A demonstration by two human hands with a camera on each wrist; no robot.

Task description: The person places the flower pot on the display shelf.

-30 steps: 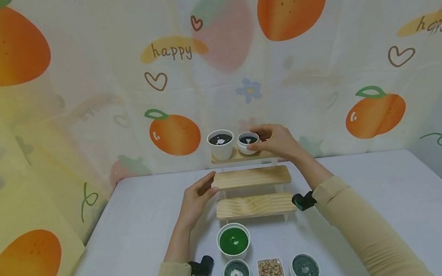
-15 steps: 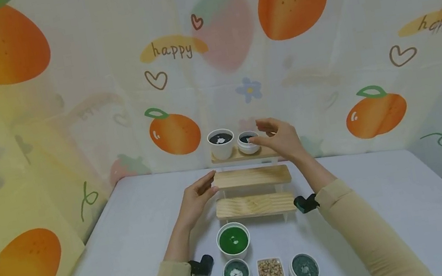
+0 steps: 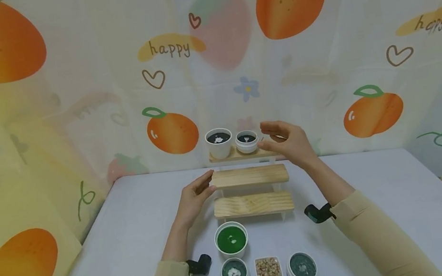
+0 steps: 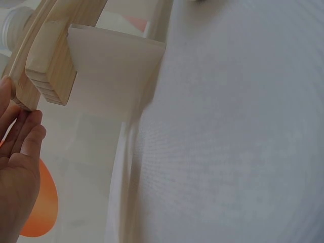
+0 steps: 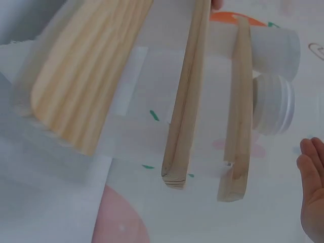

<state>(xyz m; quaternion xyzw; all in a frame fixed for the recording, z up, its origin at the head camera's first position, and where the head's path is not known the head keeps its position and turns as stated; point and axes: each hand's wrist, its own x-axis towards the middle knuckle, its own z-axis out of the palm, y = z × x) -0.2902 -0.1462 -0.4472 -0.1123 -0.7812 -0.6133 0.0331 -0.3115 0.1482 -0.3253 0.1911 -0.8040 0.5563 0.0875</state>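
Observation:
A three-tier wooden display stand rises at the table's back; its middle board (image 3: 250, 177) has my left hand (image 3: 193, 201) at its left end. In the left wrist view, the fingers of that hand (image 4: 23, 152) lie extended against a board end (image 4: 25, 96). On the top board (image 3: 236, 155) stand a larger white cup (image 3: 220, 149) and a smaller white cup (image 3: 247, 147), both with dark contents and a pale patch. My right hand (image 3: 289, 142) is just right of the smaller cup, apart from it, fingers loosely extended and holding nothing.
Before the bottom board (image 3: 253, 205) stands a bowl of bright green liquid (image 3: 231, 240). Nearer are a dark green cup with a white topping (image 3: 234, 273), a square dish of chopped nuts (image 3: 268, 271), another dark green cup (image 3: 302, 267) and several more cups. A printed cloth hangs behind.
My right hand has let go of the smaller cup and drawn away to the right. The cup stays on the top board. My left hand keeps its place at the stand.

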